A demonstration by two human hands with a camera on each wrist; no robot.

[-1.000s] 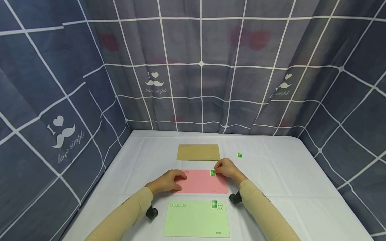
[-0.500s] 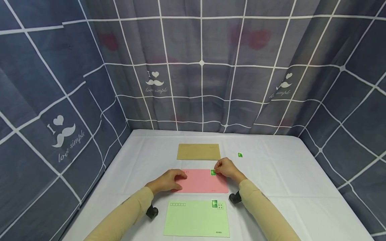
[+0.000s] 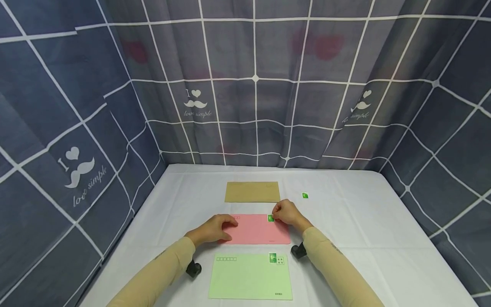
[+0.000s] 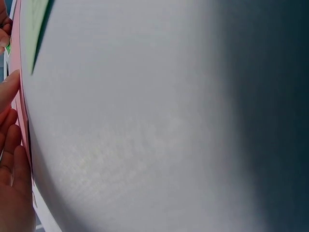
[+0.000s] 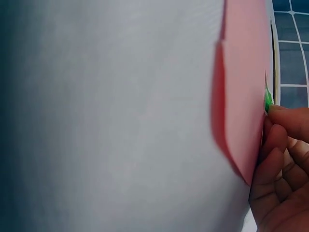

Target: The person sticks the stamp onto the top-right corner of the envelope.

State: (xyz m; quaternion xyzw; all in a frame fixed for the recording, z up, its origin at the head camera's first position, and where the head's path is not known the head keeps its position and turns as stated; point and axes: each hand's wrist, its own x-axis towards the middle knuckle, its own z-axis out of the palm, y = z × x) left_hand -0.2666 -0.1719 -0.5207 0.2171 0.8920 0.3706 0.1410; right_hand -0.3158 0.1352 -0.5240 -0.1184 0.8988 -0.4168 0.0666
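Observation:
A pink envelope (image 3: 253, 232) lies in the middle of the white table. My left hand (image 3: 212, 229) rests on its left end, thumb and fingers spread apart. In the left wrist view the fingers (image 4: 19, 166) lie relaxed along the envelope. At the upper right corner of the envelope, a green stamp (image 3: 270, 218) is pinched by my right hand (image 3: 288, 213). The right wrist view shows the stamp (image 5: 268, 100) between thumb and forefinger, tilted up from the paper; its lower edge is partly hidden.
Nearer me lies a light green envelope (image 3: 250, 279) bearing a green stamp (image 3: 272, 257). A brown envelope (image 3: 252, 192) lies behind the pink one. Another green stamp (image 3: 305, 195) is on the table at the right. Dark checked curtains (image 3: 238, 102) surround the table.
Both hands hold almost the same places on the pink envelope. The whole head view has shifted very slightly; nothing else visibly moved.

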